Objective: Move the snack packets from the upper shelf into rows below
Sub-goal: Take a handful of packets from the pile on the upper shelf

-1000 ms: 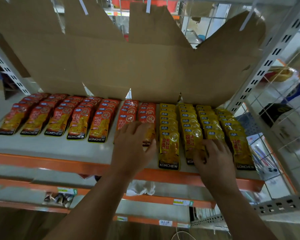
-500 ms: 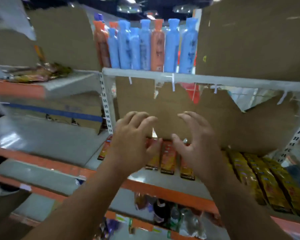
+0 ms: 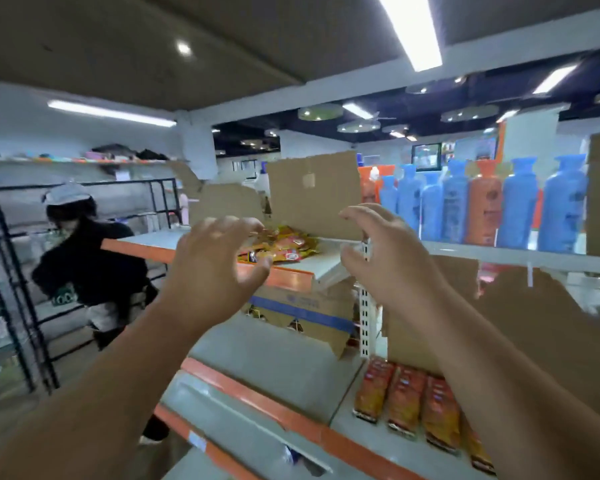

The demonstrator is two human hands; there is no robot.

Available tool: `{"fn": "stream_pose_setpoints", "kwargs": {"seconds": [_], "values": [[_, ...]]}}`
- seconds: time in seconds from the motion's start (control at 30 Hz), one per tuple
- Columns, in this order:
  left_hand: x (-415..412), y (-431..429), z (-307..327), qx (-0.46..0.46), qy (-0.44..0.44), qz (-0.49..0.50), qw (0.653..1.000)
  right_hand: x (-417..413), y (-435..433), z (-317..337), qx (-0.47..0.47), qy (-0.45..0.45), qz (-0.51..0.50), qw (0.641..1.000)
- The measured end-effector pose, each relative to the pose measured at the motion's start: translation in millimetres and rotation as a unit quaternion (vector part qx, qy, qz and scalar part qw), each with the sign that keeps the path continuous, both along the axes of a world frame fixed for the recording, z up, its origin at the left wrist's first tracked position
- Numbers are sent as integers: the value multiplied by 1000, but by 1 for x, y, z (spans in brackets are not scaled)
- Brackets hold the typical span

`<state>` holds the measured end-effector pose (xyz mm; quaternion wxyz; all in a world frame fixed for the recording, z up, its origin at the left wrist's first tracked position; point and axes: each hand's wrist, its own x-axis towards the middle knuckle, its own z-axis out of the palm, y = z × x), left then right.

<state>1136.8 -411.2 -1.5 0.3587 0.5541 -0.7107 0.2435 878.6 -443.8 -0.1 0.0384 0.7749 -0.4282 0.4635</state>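
A loose pile of orange and yellow snack packets (image 3: 284, 245) lies on the upper shelf (image 3: 291, 277), in front of a cardboard backing. My left hand (image 3: 215, 268) is raised just before the pile, fingers spread and lightly curled, holding nothing. My right hand (image 3: 378, 254) hovers to the right of the pile near the white upright post, fingers also spread and empty. Rows of red and orange packets (image 3: 409, 403) lie flat on the lower shelf (image 3: 291, 420) at the bottom right, partly hidden by my right forearm.
Blue and orange bottles (image 3: 482, 206) stand on the upper shelf to the right. Torn cardboard sheets (image 3: 312, 192) back the shelves. A folded cardboard box (image 3: 312, 313) sits under the upper shelf. A person in dark clothes (image 3: 84, 261) crouches by a black rack (image 3: 21, 271) at left.
The view has swung up and left from the lower rows to the upper shelf. Both hands left the lower packets and rose, empty, towards the loose pile.
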Motion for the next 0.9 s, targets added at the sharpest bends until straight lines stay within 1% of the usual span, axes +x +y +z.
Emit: {"fn": "stream_pose_setpoints", "kwargs": {"seconds": [0.17, 0.27, 0.37, 0.53, 0.6, 0.67, 0.73, 0.8, 0.83, 0.9], "values": [[49, -33, 13, 45, 7, 24, 999, 44, -50, 16, -10, 25, 28, 999], [72, -66, 17, 66, -6, 30, 997, 65, -90, 25, -11, 34, 45, 998], [90, -104, 24, 106, -13, 33, 994, 84, -132, 45, -13, 49, 45, 998], [111, -175, 41, 159, -13, 37, 986, 106, -191, 77, 55, 141, 42, 988], [116, -203, 42, 181, -8, 26, 983, 115, -210, 81, 80, 181, 35, 980], [122, -231, 36, 233, 0, 2, 973, 124, -227, 80, 124, 230, 32, 965], [129, -259, 28, 302, -3, -18, 953, 134, -246, 78, 173, 291, 33, 940], [137, -289, 21, 353, -13, -23, 935, 146, -263, 77, 204, 347, 25, 915], [141, -302, 19, 371, -22, -23, 928, 152, -271, 76, 213, 364, 19, 906], [149, -328, 14, 396, -46, -27, 917, 163, -285, 76, 222, 375, 8, 900]]}}
